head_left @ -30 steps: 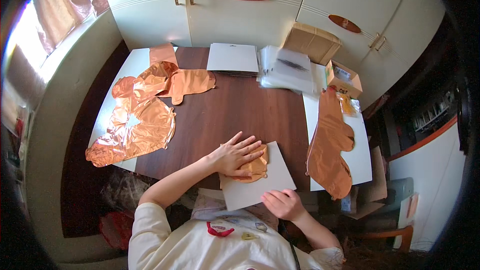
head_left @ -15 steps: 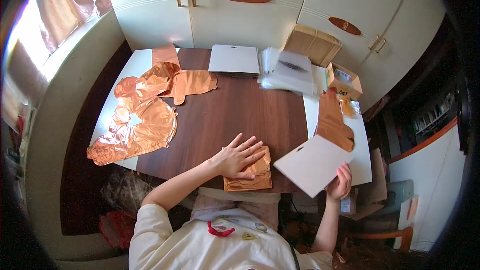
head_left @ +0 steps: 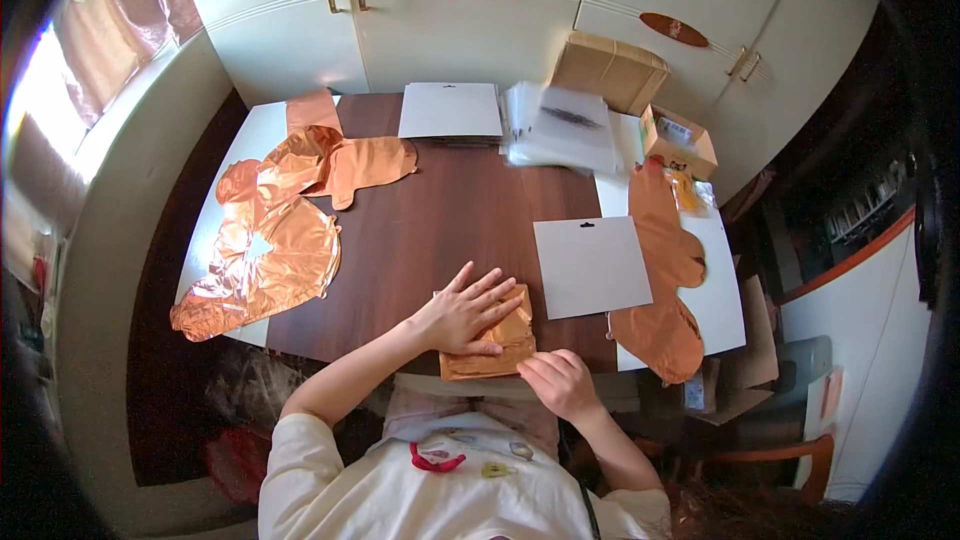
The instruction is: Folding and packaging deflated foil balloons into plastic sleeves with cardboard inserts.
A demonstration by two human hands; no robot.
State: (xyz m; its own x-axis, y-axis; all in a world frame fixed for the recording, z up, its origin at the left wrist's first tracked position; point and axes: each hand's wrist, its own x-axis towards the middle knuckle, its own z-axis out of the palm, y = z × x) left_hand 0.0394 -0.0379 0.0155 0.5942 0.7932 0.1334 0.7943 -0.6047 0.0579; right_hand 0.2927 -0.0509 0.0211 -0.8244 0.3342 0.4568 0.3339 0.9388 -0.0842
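Observation:
A folded copper-coloured foil balloon [head_left: 512,330] lies as a flat square at the table's near edge. My left hand [head_left: 468,315] presses on it, palm down with the fingers spread. At the square's lower right corner, the fingers of my right hand [head_left: 562,380] are pinched together on the foil edge. Just beyond that hand, a white card [head_left: 592,268] with a dark hanging slot rests on the table. It partly overlaps a flat, unfolded copper foil balloon [head_left: 665,270] on the right side.
More copper foil balloons [head_left: 285,240] spread over the table's left side. Along the back are a stack of white cards [head_left: 450,112], a pile of clear plastic bags [head_left: 560,130], a cardboard box [head_left: 610,72] and a small open box [head_left: 680,145]. White cabinets [head_left: 460,30] stand behind.
My right hand has let go of the white card, which now lies flat on the table, and has moved left to the folded foil. The left hand stays on the foil.

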